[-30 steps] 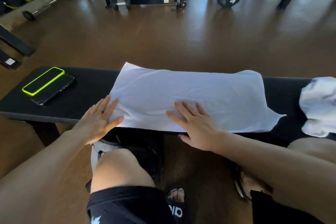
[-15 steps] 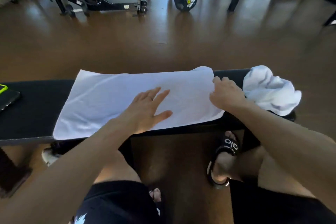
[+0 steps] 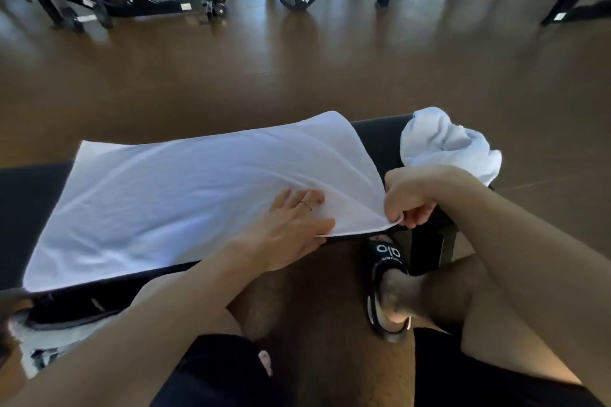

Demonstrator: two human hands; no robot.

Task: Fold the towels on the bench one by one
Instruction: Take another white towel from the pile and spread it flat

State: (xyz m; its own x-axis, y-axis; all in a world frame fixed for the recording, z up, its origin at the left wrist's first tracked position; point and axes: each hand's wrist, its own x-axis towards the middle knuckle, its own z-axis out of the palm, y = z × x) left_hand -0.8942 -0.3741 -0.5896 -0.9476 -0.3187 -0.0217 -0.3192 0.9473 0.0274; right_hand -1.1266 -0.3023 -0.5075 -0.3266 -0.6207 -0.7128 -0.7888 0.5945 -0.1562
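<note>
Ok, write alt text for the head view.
Right hand pinches the near right corner of a white towel spread on a black bench, while the left hand presses it flat. A crumpled white towel sits at the bench's right end.

Bare-armed person in black shorts (image 3: pixel 211 370), a thin ring (image 3: pixel 306 205) on the left hand (image 3: pixel 291 228), black slide sandal (image 3: pixel 386 287).

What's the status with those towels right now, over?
Left hand flat on the spread towel. Right hand pinching its near right corner, lifted. Crumpled towel waits at bench end. Nothing blocking.
</note>
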